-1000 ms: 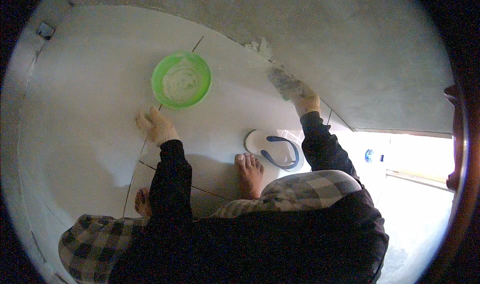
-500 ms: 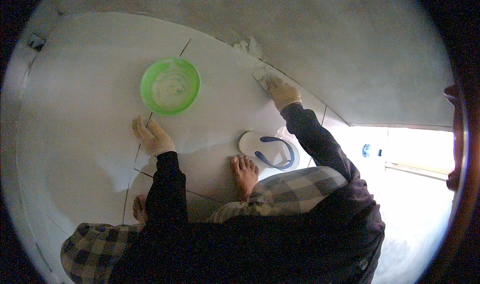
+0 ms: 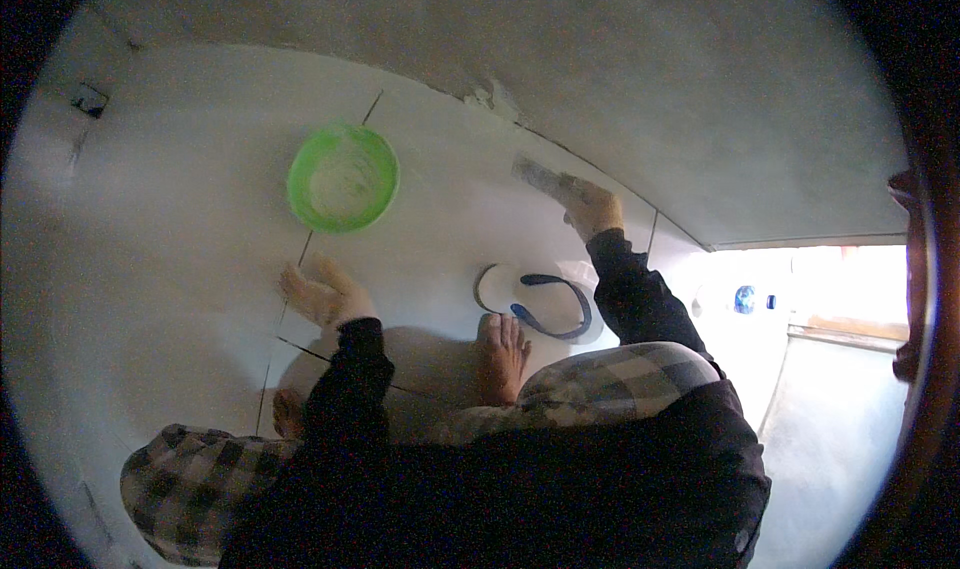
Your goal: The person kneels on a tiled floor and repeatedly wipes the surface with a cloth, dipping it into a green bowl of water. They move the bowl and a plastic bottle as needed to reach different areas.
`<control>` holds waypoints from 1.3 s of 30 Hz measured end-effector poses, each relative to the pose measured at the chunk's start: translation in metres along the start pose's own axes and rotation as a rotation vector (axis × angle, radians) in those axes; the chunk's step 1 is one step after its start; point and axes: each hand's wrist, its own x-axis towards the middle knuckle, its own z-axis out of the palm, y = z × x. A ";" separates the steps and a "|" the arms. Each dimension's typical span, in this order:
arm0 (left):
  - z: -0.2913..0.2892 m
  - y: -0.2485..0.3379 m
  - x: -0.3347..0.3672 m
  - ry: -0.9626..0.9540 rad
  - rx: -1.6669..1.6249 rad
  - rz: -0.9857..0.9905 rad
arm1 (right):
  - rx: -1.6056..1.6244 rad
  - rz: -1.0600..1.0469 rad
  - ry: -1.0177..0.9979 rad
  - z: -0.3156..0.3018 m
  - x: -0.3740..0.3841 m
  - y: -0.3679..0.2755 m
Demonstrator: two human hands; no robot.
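Observation:
My right hand grips a flat scraper, its blade pointing left over the pale floor, close to the foot of the wall. A patch of whitish paste clings where wall and floor meet, beyond the blade. Left of centre stands a round green bowl with whitish paste smeared inside. Just on the near side of the bowl is my left hand, fingers stretched out and holding nothing. Whether it rests on the floor I cannot tell.
A white flip-flop with dark blue straps lies by my bare foot. The grey wall runs along the far side. A blue-labelled bottle is in the bright doorway at right. A small square drain sits far left.
My right hand and the scraper have shifted right and nearer to me, and the blade's angle has turned flatter. My left hand has moved slightly right and nearer. The view has shifted slightly.

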 end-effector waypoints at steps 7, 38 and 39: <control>-0.052 0.110 -0.063 -0.688 -0.328 0.333 | 0.637 -0.028 0.107 0.046 -0.002 -0.053; -0.118 0.198 0.214 -1.436 -0.414 -0.251 | -0.250 -0.770 -0.222 0.042 -0.101 -0.017; -0.118 0.195 0.227 -1.376 -0.435 -0.348 | -0.294 -0.752 -0.239 0.043 -0.101 -0.022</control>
